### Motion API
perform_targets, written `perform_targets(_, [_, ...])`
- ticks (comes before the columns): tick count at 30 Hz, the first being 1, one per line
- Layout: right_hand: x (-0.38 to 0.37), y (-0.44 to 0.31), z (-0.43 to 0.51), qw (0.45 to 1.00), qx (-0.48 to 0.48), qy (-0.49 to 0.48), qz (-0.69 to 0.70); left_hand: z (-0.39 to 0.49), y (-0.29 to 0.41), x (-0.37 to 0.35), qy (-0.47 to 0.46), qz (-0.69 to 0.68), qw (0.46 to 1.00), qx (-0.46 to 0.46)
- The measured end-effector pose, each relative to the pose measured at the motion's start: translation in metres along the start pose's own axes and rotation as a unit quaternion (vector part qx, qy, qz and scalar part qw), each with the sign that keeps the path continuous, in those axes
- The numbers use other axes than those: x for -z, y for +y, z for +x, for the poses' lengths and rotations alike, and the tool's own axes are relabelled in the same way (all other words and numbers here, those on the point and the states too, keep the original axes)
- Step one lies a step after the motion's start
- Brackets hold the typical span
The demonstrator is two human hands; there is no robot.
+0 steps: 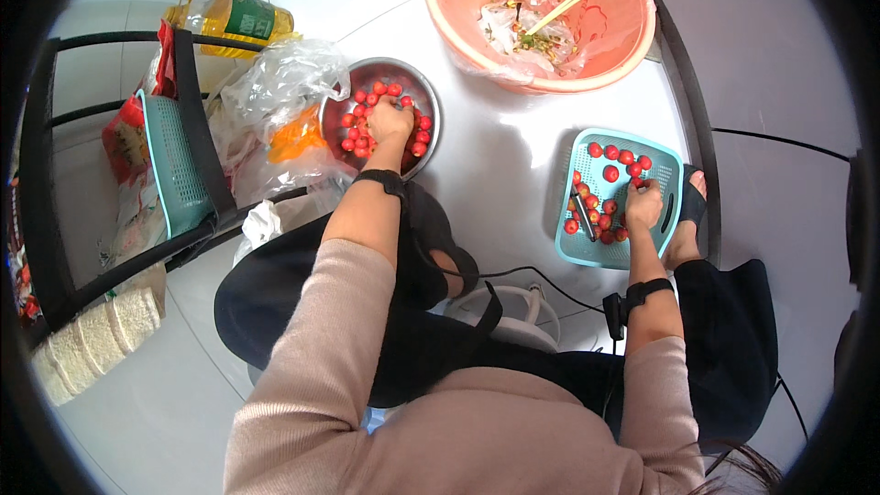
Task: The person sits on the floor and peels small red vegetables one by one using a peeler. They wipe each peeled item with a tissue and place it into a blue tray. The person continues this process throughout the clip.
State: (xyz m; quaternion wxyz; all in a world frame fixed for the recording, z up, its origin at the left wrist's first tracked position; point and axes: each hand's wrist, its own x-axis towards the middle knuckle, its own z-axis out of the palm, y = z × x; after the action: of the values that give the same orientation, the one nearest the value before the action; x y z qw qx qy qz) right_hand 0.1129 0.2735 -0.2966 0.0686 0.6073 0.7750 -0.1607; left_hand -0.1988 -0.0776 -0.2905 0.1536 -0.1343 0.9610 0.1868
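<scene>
My left hand (390, 121) reaches down into a stainless steel bowl (436, 103) of small red fruits (348, 120); its fingertips are among them, and whether it holds one is hidden. My right hand (644, 203) is over the right part of a light blue plastic basket (583, 260), its fingertips pinched at a red fruit (638, 183). More red fruits (610, 173) lie spread in this basket, in a row along the top and in a cluster at the lower left. A slim black and silver tool (583, 213) rests on that cluster.
An orange plastic basin (437, 14) with a bag liner, scraps and chopsticks (565, 5) stands ahead. To the left are a black metal rack (199, 130), a blue basket (180, 165), plastic bags (275, 89) and an oil bottle (240, 17). A black cable (529, 269) runs between my legs.
</scene>
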Motion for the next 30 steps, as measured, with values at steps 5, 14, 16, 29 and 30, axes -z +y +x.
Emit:
perform_targets(5, [0.003,-0.003,-0.003,1.0,0.015,0.018,0.005,0.003,0.018,0.003,-0.061,0.113,0.991,0.049])
perform_targets(14, [0.024,-0.019,-0.023,0.981,0.019,0.126,0.145,0.001,0.018,0.002,-0.064,0.104,0.992,0.043])
perform_targets(16, [0.03,-0.024,-0.024,0.971,0.031,0.132,0.195,0.006,0.015,0.0,0.005,0.048,0.999,0.019])
perform_targets(29, [0.063,-0.062,-0.039,0.805,-0.018,0.095,0.586,0.034,0.012,-0.004,0.11,0.144,0.976,-0.122])
perform_targets(30, [0.066,-0.065,-0.04,0.781,-0.028,0.093,0.617,0.029,0.013,-0.002,0.128,0.113,0.979,-0.108])
